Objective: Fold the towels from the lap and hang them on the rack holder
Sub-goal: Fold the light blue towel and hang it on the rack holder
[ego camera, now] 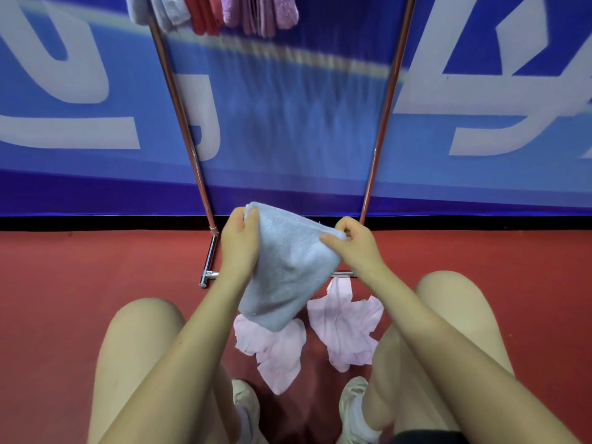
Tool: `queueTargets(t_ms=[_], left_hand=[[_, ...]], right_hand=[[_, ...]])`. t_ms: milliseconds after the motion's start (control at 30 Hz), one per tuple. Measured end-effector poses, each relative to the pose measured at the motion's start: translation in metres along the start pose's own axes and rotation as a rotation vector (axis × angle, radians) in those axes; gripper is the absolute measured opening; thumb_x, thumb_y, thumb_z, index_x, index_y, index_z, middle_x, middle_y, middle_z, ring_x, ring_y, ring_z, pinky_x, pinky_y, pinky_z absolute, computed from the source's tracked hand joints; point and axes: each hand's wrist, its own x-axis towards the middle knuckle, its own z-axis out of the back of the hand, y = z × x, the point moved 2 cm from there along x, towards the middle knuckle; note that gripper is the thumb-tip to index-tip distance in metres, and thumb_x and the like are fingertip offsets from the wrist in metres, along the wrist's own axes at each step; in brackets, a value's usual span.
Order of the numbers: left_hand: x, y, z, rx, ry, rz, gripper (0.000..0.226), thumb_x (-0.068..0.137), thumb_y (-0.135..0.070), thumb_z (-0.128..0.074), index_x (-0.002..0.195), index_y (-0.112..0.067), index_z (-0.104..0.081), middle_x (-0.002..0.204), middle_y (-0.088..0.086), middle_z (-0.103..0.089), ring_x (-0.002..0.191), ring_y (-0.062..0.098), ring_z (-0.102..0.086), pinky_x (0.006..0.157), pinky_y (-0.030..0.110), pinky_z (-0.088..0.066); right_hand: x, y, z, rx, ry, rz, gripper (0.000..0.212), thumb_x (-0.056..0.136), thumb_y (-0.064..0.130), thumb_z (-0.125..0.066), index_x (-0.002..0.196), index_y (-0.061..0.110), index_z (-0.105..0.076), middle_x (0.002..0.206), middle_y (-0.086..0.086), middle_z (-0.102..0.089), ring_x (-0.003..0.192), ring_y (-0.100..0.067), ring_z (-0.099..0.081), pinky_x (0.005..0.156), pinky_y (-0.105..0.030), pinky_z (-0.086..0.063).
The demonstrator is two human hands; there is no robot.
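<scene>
A folded light blue-grey towel (285, 270) hangs in the air between my knees. My left hand (240, 238) grips its upper left corner, and my right hand (352, 245) pinches its upper right corner. Behind it stands the metal rack holder (179, 100) with two slanted poles. Several folded towels (217, 14) in grey, red and pink hang from its top at the upper edge of the view.
Two pink cloths (346, 328) lie on the red floor between my feet. The rack's chrome base bar (208, 274) sits on the floor just past my left hand. A blue banner wall (480, 107) stands behind the rack. My shoes (352, 398) show at the bottom.
</scene>
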Motion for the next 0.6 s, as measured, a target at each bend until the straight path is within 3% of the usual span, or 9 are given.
queueTargets(t_ms=[133, 233, 333, 433, 500, 600], left_hand=[[-0.008, 0.012, -0.015, 0.018, -0.039, 0.055, 0.033, 0.098, -0.024, -0.045, 0.066, -0.017, -0.043, 0.065, -0.006, -0.043, 0.062, 0.012, -0.038, 0.057, 0.028, -0.033], [-0.013, 0.018, -0.031, -0.083, -0.003, 0.126, 0.025, 0.096, -0.021, -0.048, 0.080, -0.005, -0.058, 0.076, 0.000, -0.055, 0.071, 0.014, -0.047, 0.064, 0.029, -0.041], [-0.023, 0.015, -0.045, -0.170, 0.083, 0.106, 0.021, 0.096, -0.018, -0.052, 0.092, -0.003, -0.066, 0.081, 0.000, -0.064, 0.071, 0.008, -0.055, 0.064, 0.020, -0.045], [-0.021, 0.009, -0.044, -0.211, 0.120, 0.049, 0.022, 0.097, -0.018, -0.051, 0.095, -0.006, -0.069, 0.088, 0.005, -0.070, 0.077, 0.008, -0.060, 0.071, 0.023, -0.049], [-0.014, 0.010, -0.040, -0.247, 0.143, 0.035, 0.027, 0.096, -0.022, -0.050, 0.094, -0.003, -0.070, 0.092, 0.010, -0.071, 0.083, 0.014, -0.061, 0.078, 0.033, -0.049], [-0.009, 0.012, -0.036, -0.239, 0.166, 0.054, 0.029, 0.094, -0.027, -0.050, 0.089, -0.005, -0.069, 0.087, 0.007, -0.069, 0.082, 0.015, -0.059, 0.078, 0.038, -0.048]], right_hand=[[-0.004, -0.002, -0.014, 0.055, -0.065, -0.079, 0.021, 0.079, 0.001, -0.066, 0.095, 0.012, -0.055, 0.066, 0.001, -0.051, 0.056, -0.005, -0.046, 0.055, -0.013, -0.039], [-0.005, 0.002, -0.024, 0.184, -0.071, -0.120, 0.022, 0.082, 0.000, -0.061, 0.102, 0.007, -0.057, 0.068, -0.002, -0.056, 0.059, -0.007, -0.052, 0.058, -0.020, -0.043], [-0.004, 0.015, -0.031, 0.199, -0.029, 0.013, 0.030, 0.085, 0.000, -0.058, 0.112, 0.015, -0.057, 0.067, -0.003, -0.053, 0.063, -0.010, -0.053, 0.060, -0.019, -0.044], [-0.003, 0.030, -0.034, 0.150, 0.054, 0.148, 0.032, 0.087, -0.002, -0.050, 0.110, 0.019, -0.060, 0.083, 0.002, -0.059, 0.071, 0.004, -0.057, 0.071, -0.010, -0.044], [-0.002, 0.033, -0.036, 0.124, 0.100, 0.186, 0.036, 0.085, -0.005, -0.045, 0.107, 0.019, -0.062, 0.091, 0.000, -0.063, 0.079, -0.001, -0.061, 0.076, -0.014, -0.048], [0.000, 0.033, -0.036, 0.049, 0.139, 0.181, 0.028, 0.087, -0.002, -0.053, 0.101, 0.018, -0.065, 0.086, -0.001, -0.059, 0.067, -0.011, -0.061, 0.066, -0.018, -0.052]])
